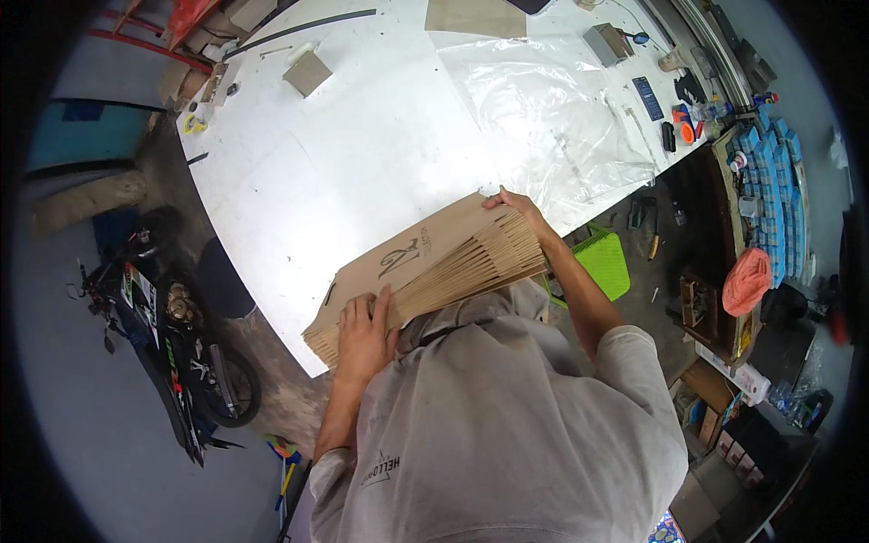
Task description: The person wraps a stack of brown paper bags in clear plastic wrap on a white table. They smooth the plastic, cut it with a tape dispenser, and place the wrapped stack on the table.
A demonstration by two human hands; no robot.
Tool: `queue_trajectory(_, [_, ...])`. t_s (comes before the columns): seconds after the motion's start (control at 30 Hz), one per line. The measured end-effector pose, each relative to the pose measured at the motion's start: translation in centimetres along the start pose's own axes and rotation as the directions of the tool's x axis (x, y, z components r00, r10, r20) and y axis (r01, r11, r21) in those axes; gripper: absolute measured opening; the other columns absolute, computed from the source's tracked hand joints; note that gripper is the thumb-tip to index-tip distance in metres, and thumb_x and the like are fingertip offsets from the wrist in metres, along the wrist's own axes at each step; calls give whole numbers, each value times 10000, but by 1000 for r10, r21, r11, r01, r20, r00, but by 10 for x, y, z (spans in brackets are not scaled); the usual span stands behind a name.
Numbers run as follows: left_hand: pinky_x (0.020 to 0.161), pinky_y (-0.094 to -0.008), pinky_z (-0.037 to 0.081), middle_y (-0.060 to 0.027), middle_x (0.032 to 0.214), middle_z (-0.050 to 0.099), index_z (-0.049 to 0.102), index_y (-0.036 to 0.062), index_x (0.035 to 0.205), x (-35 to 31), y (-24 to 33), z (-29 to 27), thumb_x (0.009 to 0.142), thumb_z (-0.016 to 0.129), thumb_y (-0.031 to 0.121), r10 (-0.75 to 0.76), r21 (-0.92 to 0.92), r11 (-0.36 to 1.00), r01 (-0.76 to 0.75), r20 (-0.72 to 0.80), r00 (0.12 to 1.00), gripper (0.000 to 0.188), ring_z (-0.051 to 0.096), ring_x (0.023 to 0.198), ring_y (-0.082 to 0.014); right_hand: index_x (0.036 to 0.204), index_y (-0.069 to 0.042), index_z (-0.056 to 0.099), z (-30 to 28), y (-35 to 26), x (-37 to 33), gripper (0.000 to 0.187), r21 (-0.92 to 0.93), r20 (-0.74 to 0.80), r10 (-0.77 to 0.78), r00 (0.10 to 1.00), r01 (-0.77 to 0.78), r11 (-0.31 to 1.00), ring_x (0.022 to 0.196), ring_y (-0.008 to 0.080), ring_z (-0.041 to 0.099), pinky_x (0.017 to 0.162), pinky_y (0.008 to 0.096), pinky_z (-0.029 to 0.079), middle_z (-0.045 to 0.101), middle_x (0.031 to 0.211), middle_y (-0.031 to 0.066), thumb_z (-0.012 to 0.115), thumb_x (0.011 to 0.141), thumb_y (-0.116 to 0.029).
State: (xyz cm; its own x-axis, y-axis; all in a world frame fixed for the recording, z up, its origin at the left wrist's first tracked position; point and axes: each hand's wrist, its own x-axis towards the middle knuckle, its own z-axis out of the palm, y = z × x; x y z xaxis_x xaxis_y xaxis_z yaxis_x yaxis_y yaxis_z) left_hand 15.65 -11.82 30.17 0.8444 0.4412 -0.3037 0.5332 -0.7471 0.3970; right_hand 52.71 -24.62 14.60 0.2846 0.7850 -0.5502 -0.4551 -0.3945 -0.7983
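A thick stack of flat brown kraft cardboard pieces (425, 237) lies slanted across the near edge of the white table, against my body. Its top piece carries dark printing, and the layers fan apart along the right side. My left hand (364, 333) grips the near left edge, fingers pressed on the top face and thumb toward the side. At the far right corner, my right hand (518, 204) is closed around the stack, with its fingertips over the top. Some of each hand's grip is hidden under the stack.
A clear plastic sheet (552, 118) covers the table's right part. A small grey box (308, 74) and another box (608, 43) stand farther back. A green stool (602, 264) is below the right edge. A motorbike (172, 326) stands left, cluttered shelves right.
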Motion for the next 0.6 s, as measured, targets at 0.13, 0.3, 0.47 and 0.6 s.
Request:
queue_trajectory(0.13, [999, -542, 363, -243, 1253, 496, 358, -35, 1519, 7, 23, 7, 723, 831, 371, -119, 123, 983, 134, -124, 985, 1011, 467, 1140, -420, 1113, 8, 704, 2, -5, -2, 689, -40, 12, -10, 1000, 10, 999, 1033, 205, 609, 982, 358, 463, 672, 1089, 122, 407, 1049, -610])
queue_trajectory(0.3, [968, -517, 381, -229, 1178, 524, 438, -52, 1437, 11, 37, 9, 717, 834, 384, -136, 151, 973, 173, -228, 964, 930, 488, 1098, -403, 1183, 0, 683, 5, -5, -13, 715, 2, 43, -59, 997, 59, 998, 1139, 223, 582, 1040, 367, 436, 645, 1221, 136, 365, 1053, -627])
queue_trajectory(0.47, [924, -455, 434, -196, 1047, 563, 552, -26, 1204, 13, 31, 25, 693, 849, 344, -43, 183, 980, 83, -212, 976, 698, 551, 1025, -364, 1200, -9, 679, -1, 8, -16, 703, 35, 76, -77, 994, 74, 997, 1181, 231, 567, 1066, 378, 421, 624, 1289, 134, 392, 1045, -632])
queue_trajectory(0.6, [829, -432, 510, -188, 997, 578, 568, -40, 1195, 22, 41, 20, 691, 843, 283, -138, 148, 980, 131, 35, 990, 659, 597, 947, -365, 1199, -18, 680, -7, 21, -17, 681, 51, 83, -40, 996, 35, 998, 1168, 227, 566, 1062, 376, 422, 624, 1284, 120, 418, 1040, -626])
